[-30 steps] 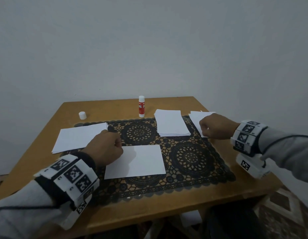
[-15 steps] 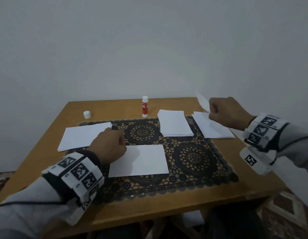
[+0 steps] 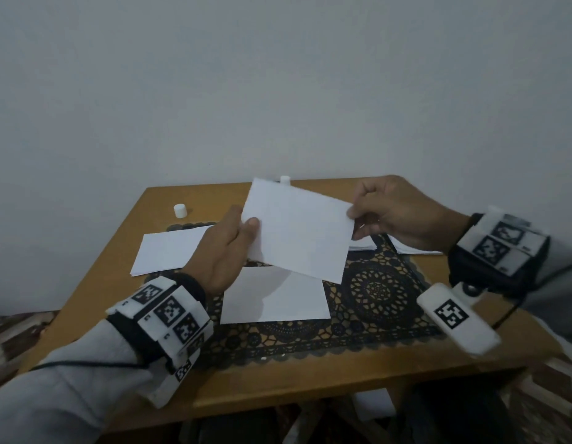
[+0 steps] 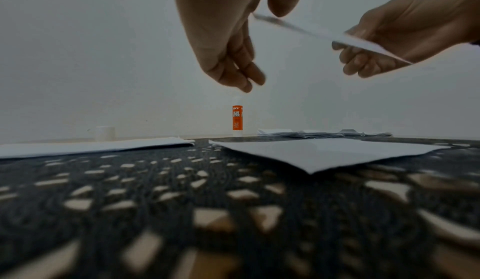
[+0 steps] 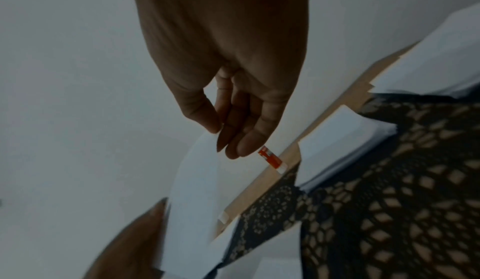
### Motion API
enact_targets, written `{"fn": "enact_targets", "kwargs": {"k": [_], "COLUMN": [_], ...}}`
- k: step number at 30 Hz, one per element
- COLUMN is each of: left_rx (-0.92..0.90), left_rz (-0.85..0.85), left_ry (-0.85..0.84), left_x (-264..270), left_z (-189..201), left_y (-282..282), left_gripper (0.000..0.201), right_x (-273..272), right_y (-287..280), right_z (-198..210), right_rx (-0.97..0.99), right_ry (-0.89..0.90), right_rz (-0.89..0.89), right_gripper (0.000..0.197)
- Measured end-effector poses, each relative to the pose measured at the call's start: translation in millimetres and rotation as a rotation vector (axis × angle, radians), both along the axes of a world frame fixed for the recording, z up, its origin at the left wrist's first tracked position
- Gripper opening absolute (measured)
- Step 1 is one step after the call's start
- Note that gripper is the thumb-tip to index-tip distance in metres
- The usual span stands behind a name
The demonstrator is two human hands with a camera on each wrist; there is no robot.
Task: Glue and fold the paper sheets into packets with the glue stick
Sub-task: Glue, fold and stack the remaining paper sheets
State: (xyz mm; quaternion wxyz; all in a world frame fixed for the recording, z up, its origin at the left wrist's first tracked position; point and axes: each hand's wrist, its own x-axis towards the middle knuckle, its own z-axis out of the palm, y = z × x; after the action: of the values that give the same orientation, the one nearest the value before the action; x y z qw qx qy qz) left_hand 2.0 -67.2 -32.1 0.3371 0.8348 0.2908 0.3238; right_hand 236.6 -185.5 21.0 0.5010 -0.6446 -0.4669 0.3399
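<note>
A: What writing can you read?

B: Only on the glue stick (image 4: 237, 120). The left wrist view shows an orange label with "GLUE STICK" in white letters; the smaller print under it is too blurred. It stands upright on the wooden table (image 3: 124, 248), near the far edge. Its white cap (image 3: 180, 210) stands apart, to the left.

A: And the head view?

B: There the raised sheet (image 3: 299, 233) hides the glue stick, only its white top shows. But this view shows both hands holding that sheet in the air. The left hand (image 3: 225, 251) pinches its left edge with the thumb on top, and the right hand (image 3: 395, 213) pinches the right edge between thumb and fingers. Under it another sheet (image 3: 273, 298) lies flat on the black lace mat (image 3: 377, 293).

A: What does the right wrist view add?

B: It shows the paper stack (image 5: 337, 137) with its thick edge, on the mat.

A: What differs from half a second ago?

B: Then the left hand was a fist resting beside the flat sheet, and the right hand alone lifted a sheet at the right side. Now the sheet is in the middle, between both hands.
</note>
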Motion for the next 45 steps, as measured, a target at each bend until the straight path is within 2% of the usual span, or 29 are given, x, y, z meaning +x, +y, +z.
{"fn": "enact_targets", "kwargs": {"k": [4, 7, 12, 16, 19, 21, 23, 25, 30, 38, 45], "left_rx": [0.005, 0.012, 0.033, 0.006, -0.031, -0.046, -0.046, -0.039, -0.03, -0.077, -0.107], "left_rz": [0.021, 0.086, 0.206, 0.242, 0.247, 0.246, 0.245, 0.23, 0.212, 0.246, 0.269], "left_ry": [-0.01, 0.003, 0.183, 0.249, 0.313, 0.352, 0.374, 0.395, 0.422, 0.584, 0.705], "left_x": [1.7, 2.8, 1.4, 1.4, -0.9, -1.8, -2.5, -2.7, -1.4, 1.4, 2.2], "left_z": [0.4, 0.9, -1.9, -2.1, -1.2, -2.2, -3.0, -3.2, -3.6, -2.0, -3.6], "left_y": [0.2, 0.2, 9.6, 13.3, 14.9, 17.6, 19.5, 19.8, 19.6, 17.5, 14.1], "left_gripper": [0.022, 0.03, 0.031, 0.031, 0.03, 0.027, 0.027, 0.026, 0.007, 0.021, 0.024], "right_x": [-1.6, -5.6, -9.1, -11.9, -13.8, -14.4, -13.4, -13.6, -15.8, -17.6, -20.7], "right_y": [9.1, 13.1, 18.2, 21.6, 23.0, 23.5, 24.8, 24.4, 27.0, 31.4, 31.9], "right_z": [-21.5, -30.2, -40.9, -52.6, -56.6, -56.7, -57.2, -57.8, -61.6, -61.0, -64.2], "right_rx": [-0.095, -0.124, -0.191, -0.278, -0.307, -0.329, -0.351, -0.377, -0.396, -0.423, -0.404], "right_ry": [0.003, 0.019, 0.091, 0.207, 0.205, 0.176, 0.128, 0.079, -0.02, -0.084, -0.198], "right_rz": [-0.044, -0.055, -0.049, -0.005, -0.013, 0.003, 0.014, 0.021, 0.031, 0.038, 0.067], "right_gripper": [0.016, 0.017, 0.008, 0.026, 0.019, 0.01, 0.018, 0.019, 0.015, 0.012, 0.021]}}
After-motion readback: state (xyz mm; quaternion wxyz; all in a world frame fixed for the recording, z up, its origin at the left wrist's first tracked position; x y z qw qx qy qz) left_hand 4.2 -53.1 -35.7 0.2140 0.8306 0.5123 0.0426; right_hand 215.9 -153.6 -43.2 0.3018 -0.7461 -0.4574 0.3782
